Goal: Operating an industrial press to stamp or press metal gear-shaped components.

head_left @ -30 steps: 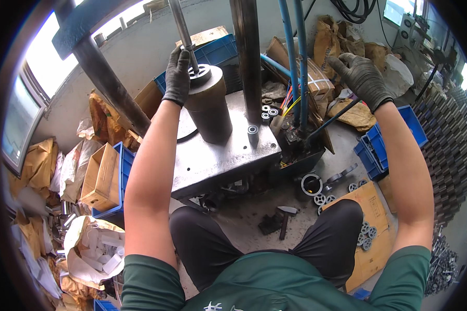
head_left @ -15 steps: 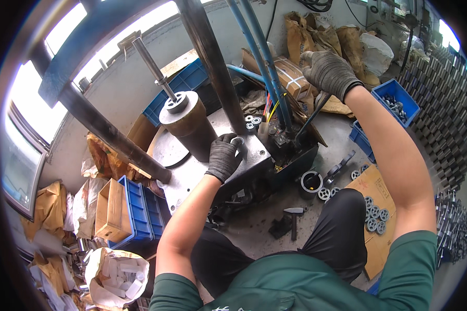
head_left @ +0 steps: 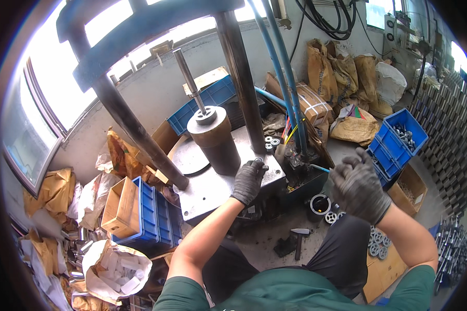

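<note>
Both my hands wear dark grey knit gloves. At the right front corner of the press's metal plate (head_left: 215,193), my left hand (head_left: 248,182) closes its fingers round a small metal cylinder (head_left: 259,160), mostly hidden by the glove. My right hand (head_left: 359,187) hangs in the air above my right knee, smeared by motion. A thin lever (head_left: 320,168) runs up to the edge of that glove; whether the fingers grip it is unclear. On the plate stands a thick dark cylinder (head_left: 215,147) with a steel shaft (head_left: 188,75) upright in its top. Several small bearings (head_left: 271,142) sit by the right column.
Steel columns (head_left: 241,78) rise from the plate, with blue pipes (head_left: 285,78) alongside. Blue crates (head_left: 399,140) of metal parts stand right. On the floor are a hammer (head_left: 299,239), a round pot (head_left: 319,205) and cardboard (head_left: 384,269). Left are blue crates (head_left: 158,217) and a sack (head_left: 101,280).
My right hand has come down from high at the right, and the lever has swung lower with it. My left hand stays at the plate's corner. The whole view has shifted.
</note>
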Demonstrator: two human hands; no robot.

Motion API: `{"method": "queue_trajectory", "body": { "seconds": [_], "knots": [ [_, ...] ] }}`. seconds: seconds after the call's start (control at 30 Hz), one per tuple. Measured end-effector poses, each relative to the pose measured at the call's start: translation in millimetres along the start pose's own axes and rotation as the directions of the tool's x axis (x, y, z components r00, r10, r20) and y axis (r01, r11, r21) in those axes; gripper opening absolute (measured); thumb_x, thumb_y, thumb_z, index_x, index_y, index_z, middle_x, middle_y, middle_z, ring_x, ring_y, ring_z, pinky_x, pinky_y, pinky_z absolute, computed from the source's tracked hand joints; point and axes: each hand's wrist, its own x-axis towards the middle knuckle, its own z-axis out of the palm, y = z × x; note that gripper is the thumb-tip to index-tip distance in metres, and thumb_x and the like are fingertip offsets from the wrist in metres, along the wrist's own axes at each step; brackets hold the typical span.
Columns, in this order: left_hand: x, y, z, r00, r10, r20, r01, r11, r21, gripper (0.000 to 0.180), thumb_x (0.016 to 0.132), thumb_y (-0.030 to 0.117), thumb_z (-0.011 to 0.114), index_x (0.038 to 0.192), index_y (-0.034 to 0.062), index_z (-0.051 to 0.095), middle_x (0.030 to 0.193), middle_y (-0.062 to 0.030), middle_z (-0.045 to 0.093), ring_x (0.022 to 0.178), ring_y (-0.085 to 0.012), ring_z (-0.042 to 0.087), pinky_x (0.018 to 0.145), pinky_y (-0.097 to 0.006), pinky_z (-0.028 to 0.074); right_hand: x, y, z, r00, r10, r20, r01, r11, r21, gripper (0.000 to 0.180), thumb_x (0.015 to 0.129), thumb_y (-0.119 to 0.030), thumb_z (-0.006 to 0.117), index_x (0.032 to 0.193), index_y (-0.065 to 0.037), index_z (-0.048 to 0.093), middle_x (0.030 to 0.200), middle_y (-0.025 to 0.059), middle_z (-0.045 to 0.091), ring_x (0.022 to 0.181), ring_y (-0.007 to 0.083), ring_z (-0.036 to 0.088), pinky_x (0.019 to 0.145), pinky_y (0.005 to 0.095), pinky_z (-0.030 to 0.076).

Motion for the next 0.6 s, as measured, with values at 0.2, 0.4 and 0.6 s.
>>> {"method": "queue_trajectory", "body": {
  "seconds": [0.2,0.4,0.6],
  "knots": [
    [-35,80,-43,0.831,-0.319,0.456,0.556,0.441,-0.705,0.033,0.107,0.014,0.067,0.138,0.0050,0.065,0.122,-0.0135,0.072,0.114,-0.0182,0.067,0.100,-0.034,0.055,17,-76,58,0.981,0.120,-0.151,-0.002,0.789,0.614,0.043,0.087,-0.023,0.080,0.124,-0.003,0.073,0.127,0.0162,0.072,0.112,0.0382,0.070,0.097,0.0476,0.058],
    [-47,89,-76,0.846,-0.176,0.503,0.505,0.568,-0.650,0.046,0.110,0.019,0.063,0.152,0.0047,0.052,0.125,-0.0120,0.069,0.113,-0.0164,0.066,0.097,-0.031,0.057,41,-116,124,0.942,0.315,-0.113,-0.006,0.353,0.936,0.041,0.085,-0.021,0.087,0.121,-0.006,0.075,0.119,0.0162,0.073,0.106,0.0363,0.073,0.091,0.0438,0.060],
    [11,39,-92,0.933,-0.315,0.176,0.357,0.731,-0.582,0.038,0.106,0.014,0.070,0.141,0.0078,0.058,0.112,-0.0005,0.064,0.102,-0.0125,0.061,0.092,-0.028,0.053,33,-111,164,0.906,0.418,-0.066,-0.046,0.253,0.966,0.025,0.087,-0.014,0.086,0.109,-0.005,0.077,0.109,0.0145,0.072,0.100,0.0311,0.073,0.088,0.0406,0.060]
  ]
}}
